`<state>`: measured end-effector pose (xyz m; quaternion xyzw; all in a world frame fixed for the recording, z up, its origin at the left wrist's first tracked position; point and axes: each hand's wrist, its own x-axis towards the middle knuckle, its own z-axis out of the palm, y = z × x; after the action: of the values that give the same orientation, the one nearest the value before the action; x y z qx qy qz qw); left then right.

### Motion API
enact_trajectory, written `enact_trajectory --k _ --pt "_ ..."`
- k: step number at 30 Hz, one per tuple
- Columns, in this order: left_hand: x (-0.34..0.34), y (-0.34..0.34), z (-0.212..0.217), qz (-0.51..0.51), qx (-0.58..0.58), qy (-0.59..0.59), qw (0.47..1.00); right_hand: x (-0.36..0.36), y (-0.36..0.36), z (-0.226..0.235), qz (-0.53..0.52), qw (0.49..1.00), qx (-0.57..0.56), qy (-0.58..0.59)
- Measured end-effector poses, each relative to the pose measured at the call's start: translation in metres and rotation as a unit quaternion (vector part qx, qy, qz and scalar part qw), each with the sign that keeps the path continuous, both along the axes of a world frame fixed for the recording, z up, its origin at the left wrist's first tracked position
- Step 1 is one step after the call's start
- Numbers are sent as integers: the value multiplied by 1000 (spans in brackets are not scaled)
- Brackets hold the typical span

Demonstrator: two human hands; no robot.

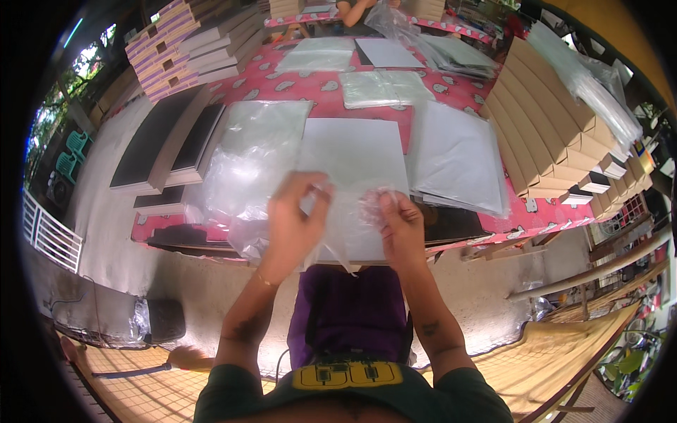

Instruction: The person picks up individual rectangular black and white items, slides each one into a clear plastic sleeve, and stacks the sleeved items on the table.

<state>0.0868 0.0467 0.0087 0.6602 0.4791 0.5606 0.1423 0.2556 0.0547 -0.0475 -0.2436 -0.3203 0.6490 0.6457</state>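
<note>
My right hand [403, 220] pinches a crumpled bit of clear plastic bag [372, 208] between thumb and fingers. My left hand [300, 215], slightly blurred, has its fingers curled together with a bit of the clear plastic at their tips. Thin film hangs between the hands, its outline hard to make out. Beneath them lies a white sheet [356, 151] at the table's near edge. Left of it is a pile of clear plastic bags [257, 141], and to its right a stack of white sheets in clear plastic [457, 158].
Dark-topped boxes [159, 141] stand at the left, with a purple-and-tan stack [169, 60] behind. A long row of brown cardboard boxes [543, 120] lines the right. More bags [386, 88] lie farther back on the pink patterned tablecloth [310, 88]. Another person's arm [355, 13] shows at the far table.
</note>
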Motion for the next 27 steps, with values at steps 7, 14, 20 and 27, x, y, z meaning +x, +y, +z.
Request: enact_trajectory --k 7,14,20,27 --pt "3 -6 -33 -45 -69 67 994 -13 -15 -7 37 994 -3 -101" --pt "-23 11 -42 121 38 90 988 -1 -24 -24 29 996 81 24" --pt "-40 -12 -51 21 69 244 967 40 -16 6 224 956 -11 189" --pt "-28 -27 38 -258 56 336 904 32 -17 77 267 749 470 -383"
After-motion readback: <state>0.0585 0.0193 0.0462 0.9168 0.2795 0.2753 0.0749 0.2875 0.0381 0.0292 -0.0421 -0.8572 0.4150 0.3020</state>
